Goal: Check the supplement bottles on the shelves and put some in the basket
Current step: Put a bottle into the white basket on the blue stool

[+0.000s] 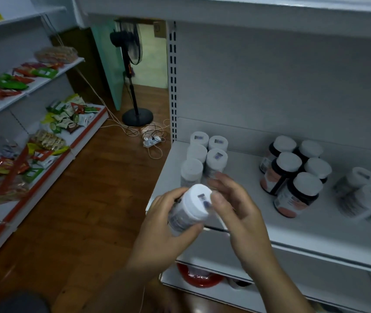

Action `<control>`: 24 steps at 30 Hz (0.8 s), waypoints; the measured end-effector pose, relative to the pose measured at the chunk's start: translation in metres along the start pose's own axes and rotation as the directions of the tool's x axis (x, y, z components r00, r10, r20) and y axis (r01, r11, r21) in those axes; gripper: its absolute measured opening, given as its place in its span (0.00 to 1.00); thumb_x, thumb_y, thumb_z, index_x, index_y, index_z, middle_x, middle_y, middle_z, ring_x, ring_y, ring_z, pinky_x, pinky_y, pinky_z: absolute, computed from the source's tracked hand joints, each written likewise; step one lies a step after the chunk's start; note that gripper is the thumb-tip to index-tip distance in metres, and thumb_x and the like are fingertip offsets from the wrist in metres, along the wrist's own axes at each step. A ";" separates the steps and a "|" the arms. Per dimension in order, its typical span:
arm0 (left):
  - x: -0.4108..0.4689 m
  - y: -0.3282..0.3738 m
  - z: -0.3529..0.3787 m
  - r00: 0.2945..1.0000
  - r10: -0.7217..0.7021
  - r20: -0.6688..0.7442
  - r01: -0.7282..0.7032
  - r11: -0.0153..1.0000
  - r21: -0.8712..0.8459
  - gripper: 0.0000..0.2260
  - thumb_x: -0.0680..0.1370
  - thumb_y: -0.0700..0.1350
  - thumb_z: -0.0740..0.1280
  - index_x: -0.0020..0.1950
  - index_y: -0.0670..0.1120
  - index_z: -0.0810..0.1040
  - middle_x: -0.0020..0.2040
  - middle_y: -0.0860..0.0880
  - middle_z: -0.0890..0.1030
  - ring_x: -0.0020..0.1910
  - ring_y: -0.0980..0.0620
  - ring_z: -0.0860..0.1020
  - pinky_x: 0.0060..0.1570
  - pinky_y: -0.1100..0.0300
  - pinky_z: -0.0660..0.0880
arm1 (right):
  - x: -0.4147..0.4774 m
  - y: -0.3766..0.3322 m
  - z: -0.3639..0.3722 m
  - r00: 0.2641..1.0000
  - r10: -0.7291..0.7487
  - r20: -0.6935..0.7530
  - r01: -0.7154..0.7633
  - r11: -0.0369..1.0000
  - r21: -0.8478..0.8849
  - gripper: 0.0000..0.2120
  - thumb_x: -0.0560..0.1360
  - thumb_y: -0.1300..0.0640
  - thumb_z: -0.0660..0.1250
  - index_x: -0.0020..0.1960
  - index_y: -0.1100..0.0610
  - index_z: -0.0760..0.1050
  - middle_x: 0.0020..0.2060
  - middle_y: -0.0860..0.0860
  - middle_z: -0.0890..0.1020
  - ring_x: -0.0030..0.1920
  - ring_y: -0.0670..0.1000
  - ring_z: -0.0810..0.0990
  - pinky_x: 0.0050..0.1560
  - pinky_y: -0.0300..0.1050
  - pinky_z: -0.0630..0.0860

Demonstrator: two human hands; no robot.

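As I hold it in front of the shelf's edge, the white bottle (189,208) lies tilted in my left hand (164,224), cap towards me, my fingers and thumb curled round its body. My right hand (236,206) is at the cap, with the thumb on the cap's edge and the fingers loosely bent beyond it; I cannot tell whether that hand actually grips.

Just behind my hands five more white bottles (217,157) stand upright in a tight cluster at the left end of the white shelf (247,177). Further right on the same board are five dark bottles (289,162) with white caps, packed together. Beyond them, at the frame's right edge, stand more pale bottles (360,179), too blurred to count.

Under this shelf, on the lower board, part of a red basket (200,280) shows; I cannot make out what is in it.

The floor (78,199) is brown wood. Across the aisle, to my left, another rack (85,129) with red-edged shelves carries heaps of snack packets (67,118). At the aisle's end one black standing fan (132,64) stands, and one white power strip (151,141) lies near its base among loose cords.
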State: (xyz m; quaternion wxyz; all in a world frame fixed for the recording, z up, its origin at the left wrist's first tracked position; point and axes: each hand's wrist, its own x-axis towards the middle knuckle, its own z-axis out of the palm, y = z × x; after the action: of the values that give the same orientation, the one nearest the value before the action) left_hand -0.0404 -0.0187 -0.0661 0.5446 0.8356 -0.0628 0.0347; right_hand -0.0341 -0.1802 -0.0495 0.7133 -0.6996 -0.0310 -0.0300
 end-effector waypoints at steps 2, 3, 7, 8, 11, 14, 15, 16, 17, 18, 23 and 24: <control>0.003 -0.017 -0.009 0.996 -0.086 0.008 0.087 0.991 -0.099 0.26 0.71 0.44 0.77 0.61 0.64 0.71 0.56 0.66 0.76 0.58 0.66 0.74 0.51 0.72 0.73 | 0.016 0.010 0.006 0.994 0.027 -0.106 -0.028 1.000 -0.013 0.18 0.72 0.43 0.72 0.60 0.42 0.76 0.55 0.41 0.82 0.58 0.40 0.79 0.50 0.35 0.77; 0.004 -0.024 -0.013 0.992 -0.121 0.017 0.122 0.983 -0.136 0.26 0.71 0.42 0.77 0.60 0.64 0.71 0.55 0.68 0.77 0.56 0.67 0.75 0.50 0.74 0.72 | 0.025 0.018 0.009 0.988 0.037 -0.152 -0.050 0.995 -0.082 0.17 0.72 0.45 0.72 0.59 0.44 0.76 0.56 0.41 0.82 0.57 0.40 0.78 0.49 0.32 0.76; 0.010 -0.046 -0.026 0.983 -0.172 0.058 0.180 0.965 -0.189 0.24 0.72 0.41 0.76 0.59 0.62 0.71 0.54 0.69 0.78 0.55 0.67 0.75 0.49 0.74 0.72 | 0.049 0.050 0.026 0.959 0.061 -0.276 -0.150 0.937 -0.315 0.21 0.71 0.49 0.74 0.61 0.44 0.72 0.58 0.42 0.77 0.57 0.44 0.76 0.53 0.38 0.72; 0.012 -0.049 -0.029 0.981 -0.180 0.067 0.190 0.961 -0.200 0.24 0.72 0.41 0.76 0.59 0.61 0.71 0.53 0.69 0.78 0.55 0.68 0.75 0.48 0.75 0.72 | 0.054 0.054 0.031 0.956 0.056 -0.287 -0.159 0.924 -0.348 0.21 0.70 0.47 0.75 0.61 0.43 0.72 0.56 0.41 0.77 0.55 0.43 0.76 0.52 0.38 0.72; 0.015 -0.056 -0.037 0.978 -0.192 0.085 0.207 0.948 -0.241 0.23 0.72 0.38 0.75 0.58 0.59 0.72 0.51 0.67 0.80 0.53 0.71 0.76 0.46 0.77 0.71 | 0.068 0.061 0.043 0.948 0.084 -0.306 -0.214 0.882 -0.419 0.19 0.68 0.39 0.74 0.56 0.39 0.74 0.49 0.34 0.78 0.47 0.36 0.75 0.44 0.36 0.71; 0.017 -0.064 -0.043 0.976 -0.185 0.117 0.210 0.944 -0.256 0.22 0.72 0.37 0.75 0.58 0.57 0.72 0.54 0.64 0.79 0.52 0.72 0.76 0.46 0.77 0.71 | 0.077 0.069 0.053 0.931 0.104 -0.351 -0.268 0.846 -0.461 0.20 0.68 0.38 0.72 0.56 0.43 0.76 0.49 0.40 0.81 0.47 0.43 0.78 0.40 0.36 0.69; 0.018 -0.066 -0.045 0.976 -0.179 0.125 0.206 0.945 -0.253 0.22 0.72 0.37 0.75 0.58 0.57 0.72 0.55 0.63 0.79 0.52 0.73 0.76 0.46 0.77 0.71 | 0.078 0.070 0.055 0.927 0.097 -0.362 -0.270 0.841 -0.468 0.19 0.68 0.40 0.73 0.56 0.44 0.76 0.49 0.41 0.81 0.46 0.44 0.77 0.39 0.35 0.68; 0.019 -0.068 -0.046 0.976 -0.172 0.131 0.200 0.947 -0.250 0.23 0.72 0.37 0.75 0.58 0.57 0.72 0.55 0.63 0.79 0.53 0.72 0.76 0.46 0.77 0.71 | 0.079 0.071 0.057 0.923 0.092 -0.374 -0.277 0.834 -0.477 0.17 0.68 0.42 0.73 0.54 0.45 0.76 0.48 0.42 0.80 0.45 0.45 0.76 0.38 0.34 0.67; 0.021 -0.071 -0.047 0.977 -0.165 0.135 0.194 0.949 -0.249 0.23 0.72 0.38 0.75 0.59 0.57 0.72 0.56 0.62 0.79 0.53 0.72 0.76 0.47 0.77 0.71 | 0.081 0.070 0.059 0.919 0.090 -0.384 -0.284 0.827 -0.486 0.16 0.69 0.43 0.73 0.53 0.46 0.76 0.47 0.42 0.78 0.45 0.45 0.75 0.37 0.33 0.66; 0.023 -0.073 -0.048 0.977 -0.158 0.143 0.190 0.950 -0.249 0.23 0.72 0.38 0.75 0.59 0.57 0.72 0.57 0.62 0.78 0.53 0.71 0.76 0.47 0.77 0.71 | 0.081 0.070 0.060 0.917 0.086 -0.390 -0.286 0.823 -0.492 0.15 0.69 0.43 0.74 0.52 0.46 0.76 0.46 0.42 0.77 0.45 0.45 0.75 0.36 0.32 0.66; 0.041 -0.078 -0.049 0.973 -0.143 0.180 0.183 0.956 -0.230 0.24 0.72 0.41 0.76 0.61 0.58 0.71 0.58 0.62 0.77 0.52 0.74 0.74 0.45 0.79 0.71 | 0.062 0.072 0.060 0.908 0.050 -0.415 -0.243 0.872 -0.426 0.20 0.69 0.46 0.76 0.58 0.47 0.75 0.52 0.43 0.80 0.53 0.45 0.76 0.49 0.40 0.71; 0.049 -0.079 -0.048 0.974 -0.144 0.174 0.182 0.957 -0.227 0.24 0.72 0.41 0.76 0.60 0.60 0.70 0.58 0.62 0.77 0.52 0.74 0.74 0.45 0.78 0.71 | 0.055 0.071 0.058 0.908 0.037 -0.417 -0.225 0.883 -0.412 0.20 0.69 0.46 0.76 0.57 0.46 0.74 0.53 0.43 0.81 0.53 0.46 0.77 0.51 0.41 0.72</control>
State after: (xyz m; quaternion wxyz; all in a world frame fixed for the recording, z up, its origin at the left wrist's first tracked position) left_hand 0.0198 0.0534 -0.1122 0.6365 0.7657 -0.0395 -0.0834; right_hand 0.0271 -0.1204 -0.1146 0.5229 -0.8253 0.1706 -0.1281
